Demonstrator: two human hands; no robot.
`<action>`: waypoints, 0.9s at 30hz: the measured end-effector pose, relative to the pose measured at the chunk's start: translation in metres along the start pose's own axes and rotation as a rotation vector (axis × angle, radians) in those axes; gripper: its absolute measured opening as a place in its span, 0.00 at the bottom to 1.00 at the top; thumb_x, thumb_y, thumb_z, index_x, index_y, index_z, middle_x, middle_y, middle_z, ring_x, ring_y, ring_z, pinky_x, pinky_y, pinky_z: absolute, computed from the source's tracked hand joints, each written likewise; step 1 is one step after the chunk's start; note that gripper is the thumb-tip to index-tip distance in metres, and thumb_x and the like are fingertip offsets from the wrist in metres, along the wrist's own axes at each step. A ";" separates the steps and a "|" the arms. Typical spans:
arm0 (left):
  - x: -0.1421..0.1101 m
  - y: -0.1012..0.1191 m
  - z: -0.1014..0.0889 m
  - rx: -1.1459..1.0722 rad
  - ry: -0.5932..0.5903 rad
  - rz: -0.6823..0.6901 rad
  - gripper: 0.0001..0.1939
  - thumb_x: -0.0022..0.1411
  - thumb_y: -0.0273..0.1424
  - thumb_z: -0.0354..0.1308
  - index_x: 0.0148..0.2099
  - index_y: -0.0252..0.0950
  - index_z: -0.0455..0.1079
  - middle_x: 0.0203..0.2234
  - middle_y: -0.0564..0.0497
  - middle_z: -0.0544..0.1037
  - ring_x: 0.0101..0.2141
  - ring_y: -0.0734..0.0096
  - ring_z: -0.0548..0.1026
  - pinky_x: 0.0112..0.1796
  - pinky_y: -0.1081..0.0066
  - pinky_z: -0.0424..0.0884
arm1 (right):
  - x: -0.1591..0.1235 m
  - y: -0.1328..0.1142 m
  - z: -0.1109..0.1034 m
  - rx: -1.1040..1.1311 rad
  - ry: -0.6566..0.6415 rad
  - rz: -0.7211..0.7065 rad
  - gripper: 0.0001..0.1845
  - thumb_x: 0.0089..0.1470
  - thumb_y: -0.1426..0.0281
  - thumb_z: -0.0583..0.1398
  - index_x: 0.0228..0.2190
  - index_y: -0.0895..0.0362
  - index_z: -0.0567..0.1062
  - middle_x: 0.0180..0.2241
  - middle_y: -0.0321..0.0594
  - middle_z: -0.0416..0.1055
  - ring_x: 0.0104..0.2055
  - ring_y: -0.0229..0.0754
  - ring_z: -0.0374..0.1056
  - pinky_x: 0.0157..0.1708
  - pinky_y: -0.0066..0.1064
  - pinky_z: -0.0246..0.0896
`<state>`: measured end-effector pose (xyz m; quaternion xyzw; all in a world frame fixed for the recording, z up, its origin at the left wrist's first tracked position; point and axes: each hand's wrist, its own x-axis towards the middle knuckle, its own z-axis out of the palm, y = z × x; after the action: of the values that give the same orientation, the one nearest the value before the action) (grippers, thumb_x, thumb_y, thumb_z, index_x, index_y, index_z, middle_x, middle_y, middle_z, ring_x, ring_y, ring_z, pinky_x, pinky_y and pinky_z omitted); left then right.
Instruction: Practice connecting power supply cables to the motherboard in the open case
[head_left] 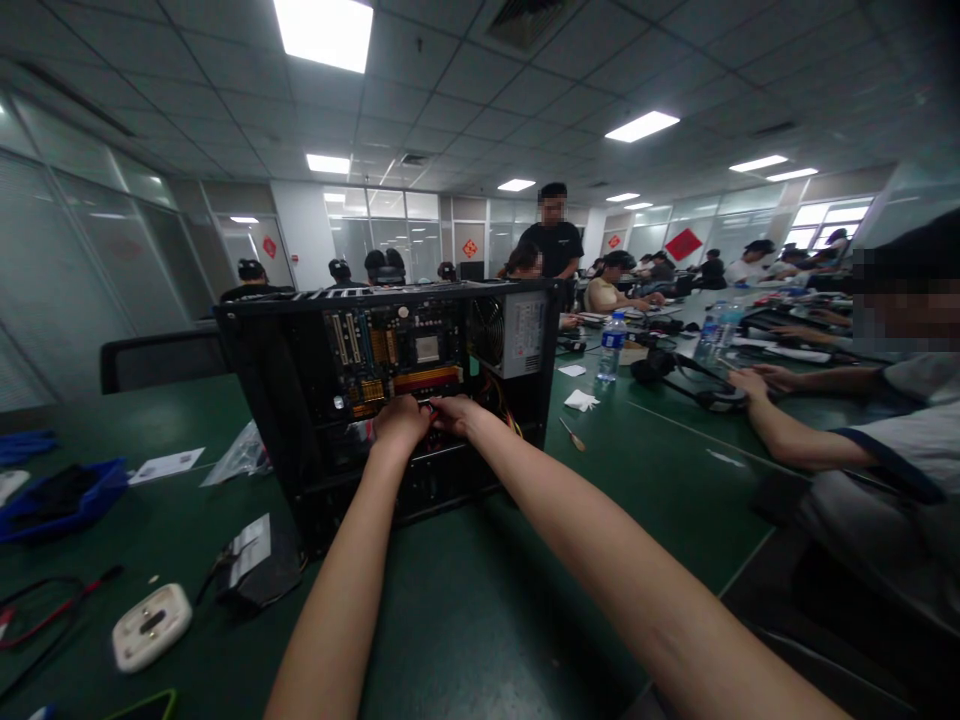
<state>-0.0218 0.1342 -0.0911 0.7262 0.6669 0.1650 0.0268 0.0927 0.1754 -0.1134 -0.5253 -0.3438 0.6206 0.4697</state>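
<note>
An open black computer case (259,375) stands on the green table with its inside facing me. In it are a motherboard (375,350) and, at the upper right, a power supply (523,335). My left hand (403,420) reaches into the lower part of the case, fingers curled together below the orange and red slots (427,380). Close beside it, my right hand (452,412) is also closed, fingertips nearly meeting those of the left. Something small and reddish shows between them, but its kind is hidden. Yellow and red wires (512,412) hang right of my hands.
Left on the table (457,620) lie a blue tray (105,490), a plastic bag (244,455), a black pouch-like item (262,575), a white device (152,627) and cables. Right are a water bottle (612,348), tissue (581,400) and a small tan-handled tool (574,437). A person (885,430) sits close right.
</note>
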 end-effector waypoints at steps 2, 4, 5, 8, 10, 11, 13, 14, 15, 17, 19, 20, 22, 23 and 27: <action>0.000 0.000 0.000 0.003 0.000 -0.004 0.23 0.65 0.43 0.50 0.48 0.33 0.77 0.47 0.33 0.80 0.49 0.47 0.78 0.44 0.62 0.73 | -0.001 -0.001 0.000 -0.007 0.031 -0.016 0.09 0.62 0.69 0.61 0.43 0.59 0.69 0.23 0.34 0.71 0.19 0.33 0.66 0.16 0.21 0.62; 0.001 -0.001 0.000 0.007 0.003 0.000 0.23 0.65 0.42 0.49 0.48 0.33 0.77 0.47 0.33 0.80 0.48 0.48 0.78 0.43 0.62 0.73 | -0.003 -0.001 0.000 -0.014 0.058 -0.033 0.10 0.62 0.70 0.62 0.43 0.59 0.69 0.24 0.35 0.71 0.19 0.33 0.66 0.16 0.20 0.63; 0.001 -0.001 0.001 0.007 0.004 0.003 0.22 0.65 0.42 0.49 0.48 0.33 0.78 0.47 0.33 0.80 0.48 0.48 0.79 0.43 0.62 0.74 | -0.004 -0.001 0.000 -0.019 0.065 -0.041 0.10 0.61 0.70 0.62 0.43 0.59 0.69 0.24 0.35 0.72 0.19 0.32 0.66 0.16 0.20 0.64; 0.002 -0.002 0.002 0.006 0.004 0.012 0.22 0.65 0.42 0.48 0.47 0.34 0.78 0.48 0.33 0.80 0.47 0.49 0.79 0.42 0.62 0.74 | -0.007 -0.003 -0.001 -0.037 0.072 -0.058 0.08 0.62 0.72 0.62 0.42 0.60 0.70 0.24 0.34 0.72 0.18 0.32 0.66 0.17 0.20 0.65; 0.002 -0.002 0.003 0.016 0.009 0.016 0.22 0.65 0.42 0.48 0.47 0.34 0.78 0.47 0.34 0.80 0.47 0.50 0.79 0.42 0.63 0.74 | -0.008 -0.004 -0.002 -0.055 0.064 -0.060 0.05 0.62 0.73 0.61 0.41 0.61 0.70 0.23 0.34 0.71 0.18 0.31 0.66 0.17 0.20 0.66; 0.002 -0.002 0.003 0.022 0.012 0.017 0.22 0.65 0.42 0.48 0.46 0.34 0.78 0.47 0.34 0.80 0.47 0.49 0.79 0.42 0.62 0.74 | -0.009 -0.005 -0.003 -0.065 0.055 -0.059 0.04 0.62 0.75 0.60 0.39 0.61 0.70 0.22 0.33 0.70 0.17 0.31 0.65 0.17 0.20 0.67; 0.002 -0.002 0.003 0.028 0.015 0.021 0.22 0.65 0.42 0.48 0.46 0.34 0.78 0.47 0.34 0.80 0.47 0.48 0.79 0.42 0.61 0.74 | -0.011 -0.008 -0.005 -0.087 0.030 -0.058 0.02 0.62 0.78 0.60 0.37 0.62 0.69 0.20 0.32 0.69 0.18 0.31 0.66 0.19 0.20 0.68; 0.003 -0.002 0.003 0.028 0.015 0.022 0.22 0.65 0.42 0.48 0.45 0.34 0.78 0.47 0.34 0.80 0.47 0.47 0.79 0.42 0.60 0.74 | -0.012 -0.009 -0.007 -0.099 0.014 -0.061 0.03 0.62 0.78 0.59 0.35 0.62 0.69 0.20 0.32 0.68 0.18 0.30 0.66 0.20 0.20 0.69; 0.003 -0.002 0.003 0.028 0.017 0.023 0.22 0.65 0.42 0.48 0.45 0.34 0.78 0.47 0.34 0.80 0.47 0.47 0.79 0.42 0.60 0.74 | -0.012 -0.010 -0.008 -0.114 -0.002 -0.066 0.04 0.62 0.79 0.59 0.34 0.62 0.69 0.20 0.31 0.68 0.19 0.30 0.67 0.21 0.20 0.70; 0.003 -0.002 0.003 0.032 0.021 0.031 0.22 0.65 0.42 0.48 0.44 0.34 0.78 0.46 0.34 0.80 0.47 0.46 0.79 0.43 0.60 0.74 | -0.013 -0.011 -0.010 -0.157 -0.029 -0.087 0.05 0.62 0.79 0.59 0.33 0.61 0.68 0.20 0.32 0.69 0.19 0.30 0.67 0.24 0.22 0.71; 0.004 -0.001 0.003 0.039 0.018 0.038 0.21 0.65 0.41 0.48 0.44 0.33 0.78 0.46 0.34 0.80 0.47 0.46 0.79 0.43 0.60 0.74 | -0.014 -0.012 -0.013 -0.231 -0.043 -0.114 0.07 0.62 0.77 0.59 0.31 0.61 0.68 0.19 0.33 0.69 0.20 0.33 0.67 0.25 0.25 0.71; 0.004 -0.001 0.003 0.040 0.016 0.039 0.21 0.65 0.41 0.48 0.44 0.33 0.78 0.46 0.33 0.80 0.47 0.46 0.79 0.43 0.60 0.74 | -0.015 -0.012 -0.014 -0.279 -0.041 -0.133 0.08 0.62 0.76 0.60 0.29 0.60 0.69 0.19 0.34 0.69 0.20 0.35 0.68 0.26 0.27 0.71; 0.003 0.000 0.003 0.043 0.012 0.029 0.21 0.65 0.41 0.48 0.44 0.33 0.78 0.46 0.33 0.80 0.46 0.46 0.79 0.42 0.60 0.74 | -0.017 -0.012 -0.017 -0.385 -0.021 -0.188 0.12 0.61 0.74 0.61 0.25 0.59 0.69 0.18 0.37 0.68 0.25 0.41 0.71 0.28 0.30 0.70; 0.003 0.000 0.003 0.045 0.013 0.022 0.21 0.65 0.41 0.48 0.44 0.34 0.78 0.46 0.34 0.80 0.46 0.46 0.79 0.42 0.60 0.74 | -0.019 -0.012 -0.019 -0.427 -0.004 -0.224 0.14 0.60 0.74 0.62 0.23 0.58 0.68 0.19 0.39 0.68 0.29 0.44 0.73 0.30 0.31 0.69; 0.000 0.004 0.001 0.064 0.036 0.001 0.21 0.66 0.41 0.48 0.43 0.35 0.79 0.44 0.35 0.81 0.46 0.48 0.80 0.42 0.61 0.73 | -0.045 -0.016 -0.026 -0.801 0.054 -0.558 0.21 0.54 0.74 0.66 0.16 0.56 0.64 0.24 0.45 0.70 0.45 0.53 0.72 0.42 0.32 0.63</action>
<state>-0.0178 0.1344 -0.0910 0.7241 0.6717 0.1565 -0.0085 0.1223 0.1361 -0.0899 -0.5687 -0.6708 0.2761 0.3878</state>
